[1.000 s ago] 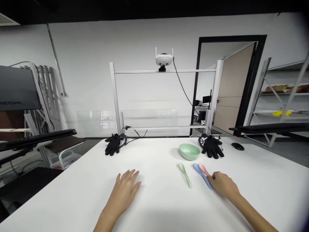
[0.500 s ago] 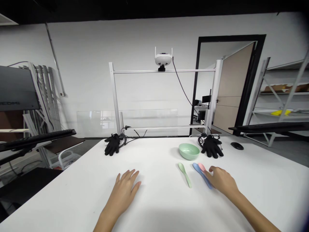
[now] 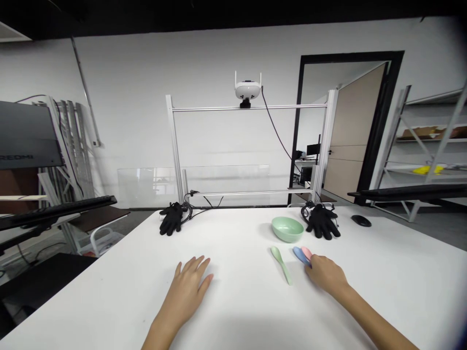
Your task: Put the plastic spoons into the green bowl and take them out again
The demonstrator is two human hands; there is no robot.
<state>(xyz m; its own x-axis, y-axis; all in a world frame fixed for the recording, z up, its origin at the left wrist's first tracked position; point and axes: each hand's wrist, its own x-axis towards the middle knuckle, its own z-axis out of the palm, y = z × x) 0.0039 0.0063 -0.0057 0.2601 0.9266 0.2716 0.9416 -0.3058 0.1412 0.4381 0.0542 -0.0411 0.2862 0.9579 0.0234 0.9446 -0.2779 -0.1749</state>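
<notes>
My right hand is closed over the handle of a blue spoon, with the thumb on its left side. The bowl of a pink spoon shows just beside the blue one. Its handle is hidden under the same hand, so I cannot tell if it is gripped too. To their left a pale green spoon lies by itself on the white table. Behind the spoons stands a light green bowl. My left hand rests open and palm down, fingers spread, holding nothing.
Black gloves with cables lie at the table's back, one at left and one at right. A black mouse sits at the back right. A metal frame carrying a white headset-like device rises behind.
My right hand has moved a little left and closed over the spoon handles, covering most of the blue one. My left hand has stayed put, and the view has shifted slightly.
</notes>
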